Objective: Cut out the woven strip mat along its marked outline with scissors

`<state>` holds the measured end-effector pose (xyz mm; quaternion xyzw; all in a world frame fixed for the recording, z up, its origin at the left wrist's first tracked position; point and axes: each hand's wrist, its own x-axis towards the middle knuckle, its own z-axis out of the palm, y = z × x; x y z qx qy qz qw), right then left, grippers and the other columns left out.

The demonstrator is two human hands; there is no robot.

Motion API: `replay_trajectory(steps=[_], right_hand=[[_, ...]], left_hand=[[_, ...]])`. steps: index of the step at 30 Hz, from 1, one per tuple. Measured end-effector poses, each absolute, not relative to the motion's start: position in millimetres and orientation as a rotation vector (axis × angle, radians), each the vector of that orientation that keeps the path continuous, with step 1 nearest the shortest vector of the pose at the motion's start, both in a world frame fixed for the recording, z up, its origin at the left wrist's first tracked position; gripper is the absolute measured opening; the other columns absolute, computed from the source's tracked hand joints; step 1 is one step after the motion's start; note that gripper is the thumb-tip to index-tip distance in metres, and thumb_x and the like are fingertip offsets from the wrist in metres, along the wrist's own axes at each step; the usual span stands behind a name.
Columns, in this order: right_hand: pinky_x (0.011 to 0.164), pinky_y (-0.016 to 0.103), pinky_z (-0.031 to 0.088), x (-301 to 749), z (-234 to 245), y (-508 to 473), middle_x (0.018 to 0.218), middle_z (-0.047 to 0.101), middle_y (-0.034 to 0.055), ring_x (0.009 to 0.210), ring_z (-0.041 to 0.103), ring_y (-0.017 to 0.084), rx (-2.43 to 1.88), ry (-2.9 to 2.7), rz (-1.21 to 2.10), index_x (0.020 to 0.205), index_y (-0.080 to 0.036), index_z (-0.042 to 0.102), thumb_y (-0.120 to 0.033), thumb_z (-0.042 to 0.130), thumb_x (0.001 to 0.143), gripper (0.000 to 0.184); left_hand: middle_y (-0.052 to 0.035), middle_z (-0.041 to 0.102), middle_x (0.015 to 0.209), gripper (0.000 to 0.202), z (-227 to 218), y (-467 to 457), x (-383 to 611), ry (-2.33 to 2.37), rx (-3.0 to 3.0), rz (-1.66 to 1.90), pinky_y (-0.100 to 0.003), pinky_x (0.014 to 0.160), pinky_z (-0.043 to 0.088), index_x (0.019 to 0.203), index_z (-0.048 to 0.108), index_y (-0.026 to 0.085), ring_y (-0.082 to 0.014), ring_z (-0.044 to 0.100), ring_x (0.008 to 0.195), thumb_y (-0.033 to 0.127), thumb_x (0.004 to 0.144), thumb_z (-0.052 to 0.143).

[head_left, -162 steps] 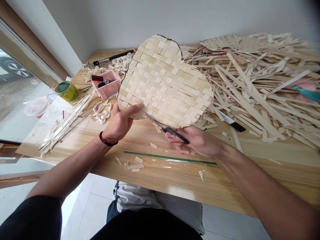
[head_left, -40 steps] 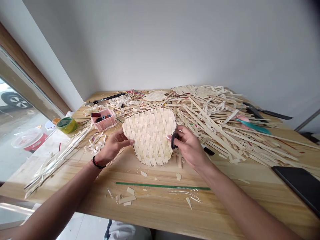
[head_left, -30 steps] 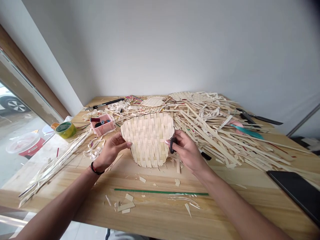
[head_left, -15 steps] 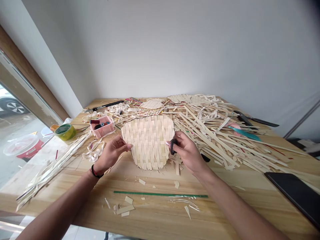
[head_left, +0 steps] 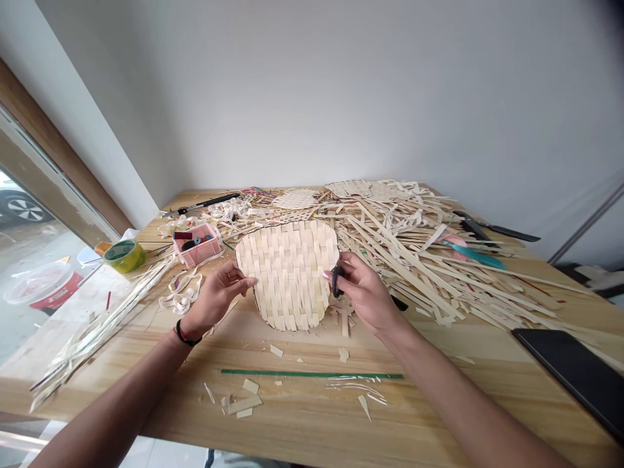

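Observation:
A woven bamboo mat (head_left: 288, 270), cut to a rounded heart-like shape, is held up just above the wooden table (head_left: 439, 390). My left hand (head_left: 217, 299) pinches its left edge between thumb and fingers. My right hand (head_left: 364, 294) grips the mat's right edge and also holds black-handled scissors (head_left: 336, 281), whose blades are hidden behind the hand and the mat.
A big heap of loose bamboo strips (head_left: 429, 253) covers the table's back and right. A pink box of small items (head_left: 196, 244) and a green tape roll (head_left: 124, 255) sit at left. A green strip (head_left: 312, 374), offcuts and a dark tablet (head_left: 575, 370) lie nearer.
Five seconds ago the scissors were cutting the mat's lower edge close to the camera. Since then both hands hold the mat upright farther away; in the last second it barely moved.

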<state>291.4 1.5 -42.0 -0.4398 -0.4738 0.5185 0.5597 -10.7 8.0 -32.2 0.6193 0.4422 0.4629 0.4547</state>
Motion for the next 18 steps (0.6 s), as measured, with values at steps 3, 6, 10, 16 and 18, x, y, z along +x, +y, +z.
replay_trajectory(steps=[3,6,10,16,18], right_hand=[[0.065,0.028,0.045,292.2,-42.4,1.6,0.084,0.063,-0.0022,0.076,0.056,0.015,-1.027,-1.114,1.217,0.106,-0.023,0.064,-0.051,0.102,0.065,0.062],[0.065,0.028,0.046,294.0,-41.6,1.4,0.086,0.062,-0.0013,0.076,0.056,0.014,-1.010,-1.110,1.233,0.102,-0.023,0.065,-0.052,0.099,0.071,0.054],[0.062,0.029,0.047,296.9,-40.5,2.7,0.086,0.060,-0.0016,0.071,0.055,0.014,-0.949,-1.096,1.270,0.098,-0.025,0.061,-0.054,0.093,0.079,0.047],[0.063,0.029,0.046,299.5,-44.8,6.3,0.084,0.058,-0.0026,0.072,0.055,0.014,-0.981,-1.083,1.216,0.100,-0.024,0.063,-0.051,0.092,0.078,0.044],[0.064,0.030,0.047,300.0,-47.1,6.7,0.085,0.059,-0.0022,0.072,0.055,0.014,-1.013,-1.091,1.207,0.100,-0.024,0.064,-0.051,0.093,0.076,0.046]], left_hand=[[-0.0013,0.068,0.074,0.038,-31.6,8.1,-10.3,1.080,1.512,1.143,-0.029,0.069,0.047,0.079,0.067,0.019,-0.0147,0.060,0.070,0.046,0.083,0.093],[-0.0006,0.066,0.073,0.038,-31.8,8.5,-9.9,1.080,1.487,1.166,-0.028,0.069,0.048,0.078,0.066,0.019,-0.0141,0.060,0.069,0.046,0.083,0.093],[0.0000,0.066,0.078,0.037,-34.6,10.5,-10.8,1.074,1.455,1.226,-0.027,0.068,0.049,0.079,0.068,0.018,-0.0127,0.059,0.069,0.045,0.083,0.093],[0.0013,0.064,0.079,0.034,-38.6,12.4,-13.8,1.049,1.434,1.255,-0.025,0.068,0.047,0.081,0.066,0.018,-0.0112,0.058,0.070,0.040,0.087,0.092],[0.0016,0.064,0.077,0.033,-38.6,12.4,-13.9,1.042,1.426,1.262,-0.025,0.067,0.047,0.081,0.066,0.019,-0.0111,0.058,0.069,0.039,0.087,0.092]])
